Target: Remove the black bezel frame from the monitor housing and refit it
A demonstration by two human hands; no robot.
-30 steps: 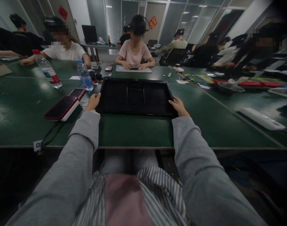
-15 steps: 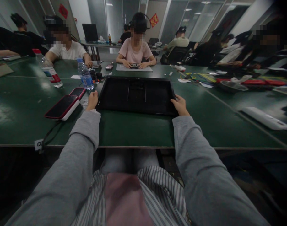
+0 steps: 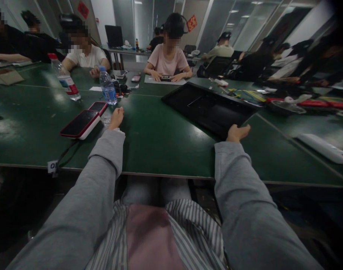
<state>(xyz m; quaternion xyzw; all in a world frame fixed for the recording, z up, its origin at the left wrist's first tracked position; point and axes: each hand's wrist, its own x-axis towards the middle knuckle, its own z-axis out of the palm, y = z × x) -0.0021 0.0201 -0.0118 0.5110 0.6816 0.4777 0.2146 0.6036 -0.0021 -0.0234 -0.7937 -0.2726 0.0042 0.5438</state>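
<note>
A large flat black panel [image 3: 211, 107] lies turned at an angle on the green table [image 3: 160, 142], right of centre. My right hand [image 3: 237, 133] grips its near corner, fingers curled on the edge. My left hand [image 3: 116, 117] rests on the table apart from the panel, fingers curled in a loose fist, holding nothing that I can see. It lies just right of two red-edged phones [image 3: 81, 123].
Two water bottles [image 3: 108, 86] stand behind the phones. A person in a pink top [image 3: 167, 62] sits across the table over a grey mat; others sit at left and right. Coloured cables and a white bar [image 3: 325, 148] lie at the right.
The panel has swung from square in front of me to the right and now lies at an angle. My left hand has let go of it; my right hand stays on its corner.
</note>
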